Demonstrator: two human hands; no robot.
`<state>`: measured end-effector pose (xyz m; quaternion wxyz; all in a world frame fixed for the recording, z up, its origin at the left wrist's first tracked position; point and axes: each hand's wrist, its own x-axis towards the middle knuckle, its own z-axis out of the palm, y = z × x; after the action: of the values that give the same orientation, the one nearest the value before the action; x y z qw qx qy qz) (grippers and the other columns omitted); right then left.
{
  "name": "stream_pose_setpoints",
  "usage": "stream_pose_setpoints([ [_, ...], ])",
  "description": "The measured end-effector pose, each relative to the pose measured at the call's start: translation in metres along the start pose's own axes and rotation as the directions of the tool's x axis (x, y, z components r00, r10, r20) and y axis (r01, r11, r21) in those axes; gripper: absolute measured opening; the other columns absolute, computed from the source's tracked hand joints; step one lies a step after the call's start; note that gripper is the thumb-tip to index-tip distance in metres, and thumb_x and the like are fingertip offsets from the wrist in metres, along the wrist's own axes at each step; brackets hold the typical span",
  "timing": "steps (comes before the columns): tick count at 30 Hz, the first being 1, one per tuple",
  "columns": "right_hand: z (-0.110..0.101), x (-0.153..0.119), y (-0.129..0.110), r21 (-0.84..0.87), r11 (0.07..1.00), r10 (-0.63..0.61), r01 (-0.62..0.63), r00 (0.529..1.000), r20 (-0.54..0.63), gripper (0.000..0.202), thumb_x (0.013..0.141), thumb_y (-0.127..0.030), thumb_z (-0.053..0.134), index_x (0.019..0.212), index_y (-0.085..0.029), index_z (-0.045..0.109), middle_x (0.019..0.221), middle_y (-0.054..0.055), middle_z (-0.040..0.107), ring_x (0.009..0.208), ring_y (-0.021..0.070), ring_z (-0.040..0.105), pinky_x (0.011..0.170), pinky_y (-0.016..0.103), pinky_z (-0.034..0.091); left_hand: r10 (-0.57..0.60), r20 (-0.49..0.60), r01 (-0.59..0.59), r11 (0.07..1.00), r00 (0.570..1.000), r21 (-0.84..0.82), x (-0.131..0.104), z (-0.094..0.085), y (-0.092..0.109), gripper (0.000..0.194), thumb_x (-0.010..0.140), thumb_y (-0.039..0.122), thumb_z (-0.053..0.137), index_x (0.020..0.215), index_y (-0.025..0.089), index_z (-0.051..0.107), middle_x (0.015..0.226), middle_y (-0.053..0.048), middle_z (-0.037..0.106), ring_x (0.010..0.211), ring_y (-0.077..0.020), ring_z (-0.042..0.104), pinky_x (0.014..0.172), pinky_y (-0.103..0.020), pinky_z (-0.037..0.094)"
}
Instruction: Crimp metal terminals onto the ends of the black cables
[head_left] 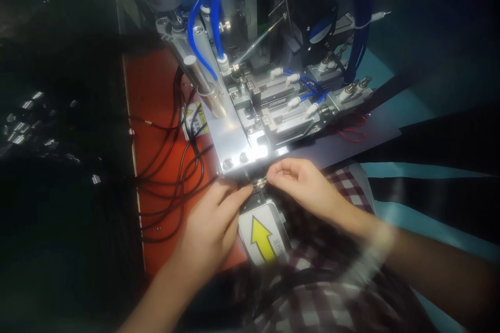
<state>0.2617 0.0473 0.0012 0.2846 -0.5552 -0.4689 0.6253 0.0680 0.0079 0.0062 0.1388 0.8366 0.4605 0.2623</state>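
Observation:
My right hand (302, 184) is closed in a pinch on thin coloured wires, whose small pale end (260, 183) shows beyond the fingertips. My left hand (211, 218) is opposite, its thumb reaching to the other side of that wire end. The left fingertips are partly hidden under the front edge of a shiny metal plate (230, 138), and what they hold cannot be made out. Just below both hands is a white block with a yellow arrow label (260, 234).
A machine with metal cylinders (295, 125) and blue air tubes (215, 21) rises behind my hands. Several black cables (182, 177) cross the orange surface (152, 88) at left, beside a warning label (195, 120). Red wires (353, 132) lie at right.

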Motion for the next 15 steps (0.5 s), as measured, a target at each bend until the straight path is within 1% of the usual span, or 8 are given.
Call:
stream_pose_setpoints([
  [4, 0.0028, -0.0014, 0.0022, -0.018, 0.999, -0.030, 0.030, 1.000, -0.007, 0.010, 0.080, -0.023, 0.059, 0.075, -0.015, 0.062, 0.073, 0.003, 0.064, 0.068, 0.0152, 0.059, 0.064, 0.028, 0.048, 0.009, -0.007, -0.009, 1.000, 1.000, -0.007, -0.0010, 0.0002, -0.0009, 0.027, 0.090, 0.005, 0.046, 0.108, 0.016, 0.062, 0.098, -0.006, 0.060, 0.088, -0.0126, 0.061, 0.077, -0.022, 0.053],
  [9, 0.0052, -0.0042, 0.0079, -0.096, 0.990, -0.104, 0.102, 0.994, -0.021, 0.011, 0.084, -0.026, 0.055, 0.077, -0.018, 0.059, 0.074, 0.002, 0.063, 0.070, 0.0157, 0.058, 0.067, 0.029, 0.047, 0.017, -0.001, -0.017, 1.000, 1.000, -0.023, -0.0012, 0.0021, -0.0021, 0.026, 0.090, 0.004, 0.046, 0.109, 0.012, 0.062, 0.101, -0.008, 0.059, 0.092, -0.0121, 0.059, 0.081, -0.020, 0.050],
  [15, 0.0098, -0.0082, 0.0040, -0.120, 0.989, -0.086, 0.083, 0.996, -0.025, 0.013, 0.085, -0.027, 0.054, 0.075, -0.018, 0.057, 0.073, 0.002, 0.061, 0.069, 0.0157, 0.057, 0.068, 0.029, 0.047, 0.014, 0.016, -0.014, 1.000, 1.000, -0.018, -0.0021, 0.0006, -0.0014, 0.028, 0.090, 0.002, 0.045, 0.109, 0.011, 0.062, 0.100, -0.007, 0.058, 0.091, -0.0110, 0.058, 0.080, -0.017, 0.049],
])
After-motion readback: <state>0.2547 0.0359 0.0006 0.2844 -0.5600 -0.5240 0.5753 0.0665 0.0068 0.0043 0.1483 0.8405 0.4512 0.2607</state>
